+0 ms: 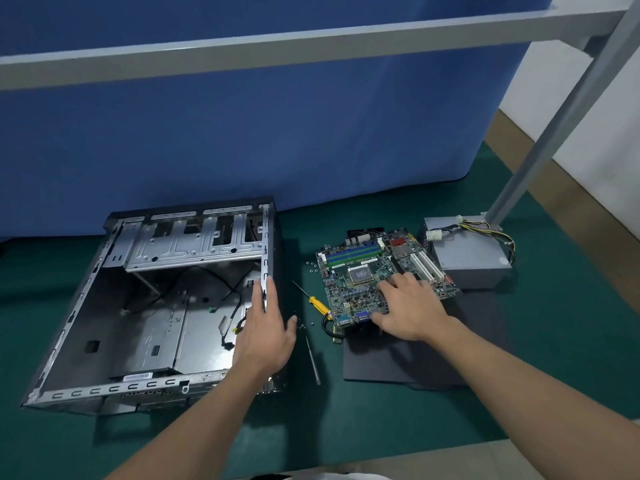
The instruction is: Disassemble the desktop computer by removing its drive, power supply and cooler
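The open black computer case point(104, 327) lies on its side at the left, with loose cables inside. My left hand point(265, 327) rests with straight fingers on the case's right wall. To the right, the green motherboard point(360, 275) lies on top of a black panel point(415, 362). My right hand point(412, 306) lies on the board's front right part, with fingers spread over it and the thumb at its front edge. The grey power supply point(474, 258) with its wire bundle sits behind the board at the right.
A yellow-handled screwdriver point(317, 303) and a thin dark tool point(312, 356) lie between case and board. Small screws point(311, 266) are scattered on the green mat point(554, 306). A blue partition stands behind. A grey frame post point(540, 140) rises at the right.
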A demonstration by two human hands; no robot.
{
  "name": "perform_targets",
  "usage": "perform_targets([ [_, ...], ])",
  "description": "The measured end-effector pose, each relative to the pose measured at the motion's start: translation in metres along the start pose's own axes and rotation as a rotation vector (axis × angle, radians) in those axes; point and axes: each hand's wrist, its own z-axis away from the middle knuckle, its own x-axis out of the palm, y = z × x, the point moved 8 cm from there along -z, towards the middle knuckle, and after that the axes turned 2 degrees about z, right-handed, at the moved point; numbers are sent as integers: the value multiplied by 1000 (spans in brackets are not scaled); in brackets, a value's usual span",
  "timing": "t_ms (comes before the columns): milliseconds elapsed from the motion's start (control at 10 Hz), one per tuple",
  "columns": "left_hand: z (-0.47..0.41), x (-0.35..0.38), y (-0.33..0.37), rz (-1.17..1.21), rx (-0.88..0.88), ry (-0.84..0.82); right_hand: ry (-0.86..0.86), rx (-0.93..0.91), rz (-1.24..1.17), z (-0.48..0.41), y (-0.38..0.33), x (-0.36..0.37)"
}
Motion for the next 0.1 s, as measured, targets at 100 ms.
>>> perform_targets([
  [100,0,0,1,-26,9,-6,117,36,-207,2,-6,-25],
])
